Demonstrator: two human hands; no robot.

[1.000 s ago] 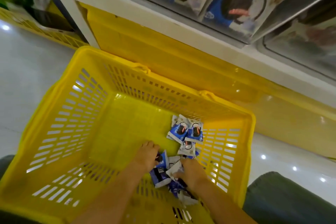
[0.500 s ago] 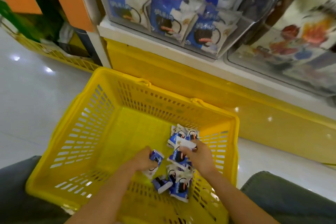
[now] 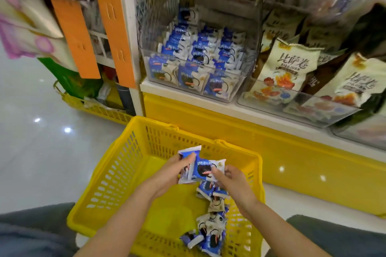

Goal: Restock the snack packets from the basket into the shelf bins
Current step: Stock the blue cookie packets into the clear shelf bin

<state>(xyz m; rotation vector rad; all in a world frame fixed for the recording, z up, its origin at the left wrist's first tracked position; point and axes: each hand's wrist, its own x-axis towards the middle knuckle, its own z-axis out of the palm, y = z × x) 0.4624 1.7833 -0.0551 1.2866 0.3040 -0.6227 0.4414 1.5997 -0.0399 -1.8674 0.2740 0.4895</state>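
Note:
A yellow plastic basket [image 3: 117, 175] sits on the floor in front of me. Several blue-and-white snack packets [image 3: 211, 229] lie along its right side. Above the basket my left hand [image 3: 169, 175] grips a small stack of the same packets [image 3: 200, 168], thumb on top. My right hand [image 3: 231, 181] pinches the right edge of that stack. On the shelf behind, a clear bin [image 3: 188, 87] holds rows of matching blue-and-white packets.
To the right, further clear bins [image 3: 296, 108] hold larger cream-coloured bags. The shelf has a yellow base [image 3: 229, 131] and a white upright with orange strips [image 3: 112, 27]. Another yellow basket [image 3: 94, 108] stands at the left. My knees flank the basket on the shiny floor.
Both hands have lifted out of the basket with packets and brought them together into one stack. My view has tilted up, showing the shelf bins.

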